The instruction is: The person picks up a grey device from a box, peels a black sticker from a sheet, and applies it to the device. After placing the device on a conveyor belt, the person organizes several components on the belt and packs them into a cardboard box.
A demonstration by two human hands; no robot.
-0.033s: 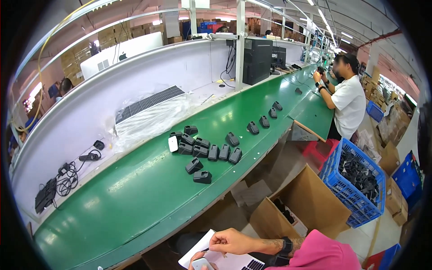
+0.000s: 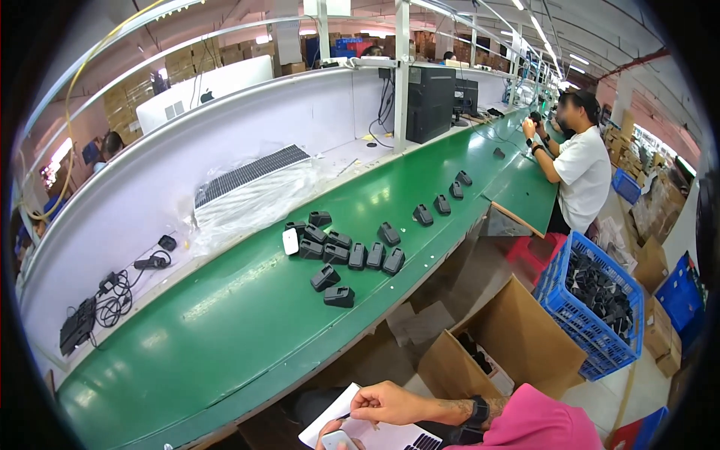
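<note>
Low in the picture, my right hand (image 2: 386, 403) reaches in from the right, thumb and fingertips pinched together on a small black strip (image 2: 343, 416). Just below it, my left hand (image 2: 328, 431) is closed around a light grey, rounded device (image 2: 339, 441), partly cut off by the lower edge. Under both hands lies a white sheet (image 2: 319, 429), with several black rectangular stickers (image 2: 426, 442) at its lower right. On the green bench (image 2: 225, 345) beyond, several black charger-like blocks (image 2: 357, 256) stand grouped. A white rounded piece (image 2: 290, 241) leans among them.
An open cardboard box (image 2: 517, 330) stands right of my hands, below the bench. Behind it is a blue crate (image 2: 600, 337) full of black parts. A co-worker in a white shirt (image 2: 581, 172) sits farther along. Cables and adapters (image 2: 112, 296) lie at the left wall.
</note>
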